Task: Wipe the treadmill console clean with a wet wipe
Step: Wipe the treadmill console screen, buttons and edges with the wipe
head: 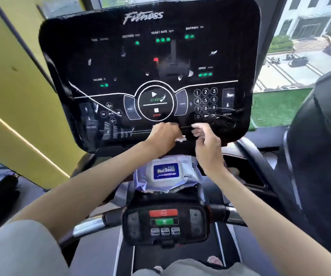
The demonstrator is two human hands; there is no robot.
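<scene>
The left hand [163,134] is gripping a bunched wet wipe [180,139] at the lower edge of the console [120,56]. The right hand [206,142] is hovering beside it with curled fingers (its hold unclear). Wiping is seemingly only beginning.

Two hands are counted: the left hand [163,134] and the right hand [206,142]. One wet wipe [180,138] is held at the left fingers [173,130]. One console [150,56] is seen above the fingers, one pack of wipes [165,173] below them.
</scene>
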